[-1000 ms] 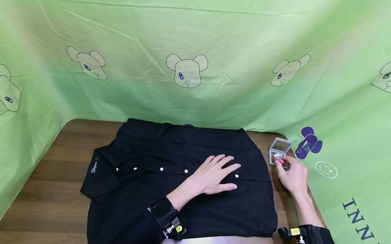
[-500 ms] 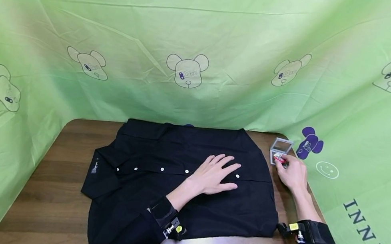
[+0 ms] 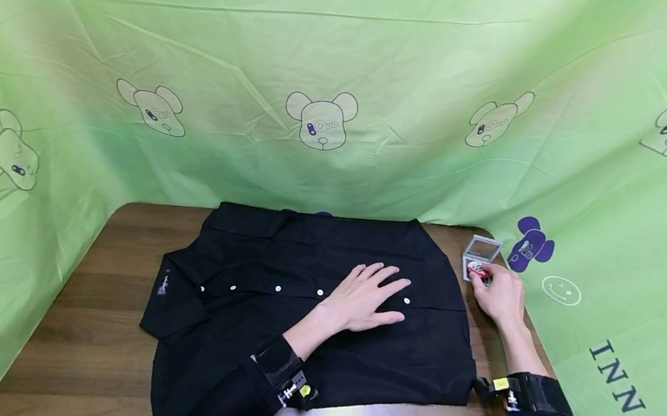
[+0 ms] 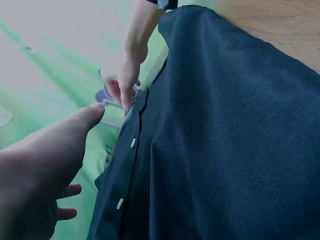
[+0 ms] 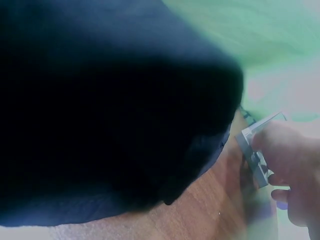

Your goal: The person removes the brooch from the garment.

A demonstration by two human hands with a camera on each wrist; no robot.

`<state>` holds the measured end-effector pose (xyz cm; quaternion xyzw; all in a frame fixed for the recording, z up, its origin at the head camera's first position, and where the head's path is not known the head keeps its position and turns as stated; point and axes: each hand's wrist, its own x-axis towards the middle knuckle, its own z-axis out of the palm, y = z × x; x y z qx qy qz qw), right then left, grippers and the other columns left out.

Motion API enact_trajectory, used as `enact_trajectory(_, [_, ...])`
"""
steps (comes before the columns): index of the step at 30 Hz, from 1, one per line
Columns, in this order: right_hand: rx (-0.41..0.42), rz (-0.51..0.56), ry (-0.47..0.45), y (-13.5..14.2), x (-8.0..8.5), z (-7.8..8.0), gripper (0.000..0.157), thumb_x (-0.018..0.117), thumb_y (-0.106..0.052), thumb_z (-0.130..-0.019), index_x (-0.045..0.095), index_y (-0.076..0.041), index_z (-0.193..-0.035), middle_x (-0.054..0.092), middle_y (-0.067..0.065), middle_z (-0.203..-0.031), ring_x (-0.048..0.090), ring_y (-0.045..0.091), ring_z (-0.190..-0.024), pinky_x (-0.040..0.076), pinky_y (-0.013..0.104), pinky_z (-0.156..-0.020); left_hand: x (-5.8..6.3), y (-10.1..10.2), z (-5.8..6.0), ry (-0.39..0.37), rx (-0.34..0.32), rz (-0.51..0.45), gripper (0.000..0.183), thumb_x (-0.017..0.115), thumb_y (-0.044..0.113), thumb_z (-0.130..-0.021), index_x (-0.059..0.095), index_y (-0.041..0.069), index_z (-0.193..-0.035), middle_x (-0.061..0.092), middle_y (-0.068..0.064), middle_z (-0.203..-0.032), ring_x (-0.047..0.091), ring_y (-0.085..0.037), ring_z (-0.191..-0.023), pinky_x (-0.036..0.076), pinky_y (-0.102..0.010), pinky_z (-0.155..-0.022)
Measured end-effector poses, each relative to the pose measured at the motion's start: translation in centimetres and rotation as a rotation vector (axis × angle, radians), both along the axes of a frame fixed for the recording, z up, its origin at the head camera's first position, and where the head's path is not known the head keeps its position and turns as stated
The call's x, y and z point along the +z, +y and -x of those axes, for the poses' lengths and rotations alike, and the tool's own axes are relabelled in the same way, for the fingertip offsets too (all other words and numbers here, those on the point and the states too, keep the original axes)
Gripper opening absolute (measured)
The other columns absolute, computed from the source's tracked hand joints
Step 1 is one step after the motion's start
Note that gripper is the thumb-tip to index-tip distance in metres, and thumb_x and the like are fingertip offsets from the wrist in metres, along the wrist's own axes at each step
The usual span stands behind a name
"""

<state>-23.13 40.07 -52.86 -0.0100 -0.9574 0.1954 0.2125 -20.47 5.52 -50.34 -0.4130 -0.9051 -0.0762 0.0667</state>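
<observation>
A black shirt with white buttons lies spread over the table, its sleeve folded in at the left. My left hand rests on it beside the button row, fingers spread. At the table's right edge, my right hand pinches a small red-and-white piece between thumb and fingers, right at the lower half of a small hinged case whose clear lid stands up. Fingers hide much of the piece; its kind does not show. In the right wrist view, the fingertips overlap the grey case.
Wooden tabletop shows left of the shirt and along its front. A green printed curtain hangs close behind the table and down both sides. The case stands just past the shirt's right edge, near the curtain.
The right hand has shifted slightly and covers more of the red-and-white piece; a dark part of it seen earlier is now mostly hidden. The left hand and shirt stay put.
</observation>
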Motion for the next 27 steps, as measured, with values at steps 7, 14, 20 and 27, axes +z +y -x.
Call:
enact_trajectory(7, [0.011,0.001,-0.003,-0.1,0.3,-0.1,0.037,0.073,-0.015,-0.088,0.072,0.01,-0.116,0.07,0.033,-0.108,0.061,0.053,-0.095,0.046,0.062,-0.077,0.0,-0.1,0.0,0.003,0.003,0.001,0.071,0.043,0.07,-0.1,0.039,0.032,-0.161,0.038,-0.002,-0.162,0.034,-0.031,-0.144,0.033,-0.052,-0.114])
enact_trajectory(14, [0.013,0.007,-0.007,0.0,0.2,0.0,0.037,0.073,-0.015,-0.088,0.072,0.01,-0.115,0.07,0.032,-0.106,0.061,0.052,-0.094,0.046,0.061,-0.076,-0.2,-0.2,0.0,0.008,-0.002,0.001,0.071,0.044,0.069,-0.1,0.039,0.032,-0.161,0.039,-0.003,-0.161,0.035,-0.031,-0.144,0.034,-0.052,-0.113])
enact_trajectory(20, [0.029,-0.001,-0.002,0.1,0.2,-0.1,0.035,0.072,-0.015,-0.088,0.072,0.011,-0.112,0.069,0.032,-0.108,0.061,0.051,-0.096,0.047,0.062,-0.08,-0.4,-0.4,0.1,0.0,-0.005,-0.01,0.07,0.044,0.068,-0.101,0.039,0.031,-0.161,0.039,-0.003,-0.161,0.035,-0.031,-0.144,0.033,-0.052,-0.113])
enact_trajectory(27, [0.088,-0.038,0.165,-0.5,0.4,0.0,0.034,0.076,-0.011,-0.082,0.073,0.016,-0.101,0.069,0.032,-0.105,0.057,0.049,-0.095,0.041,0.057,-0.082,0.0,-1.4,0.3,-0.007,0.018,-0.036,0.07,0.045,0.067,-0.101,0.04,0.03,-0.16,0.039,-0.005,-0.161,0.035,-0.032,-0.144,0.034,-0.052,-0.114])
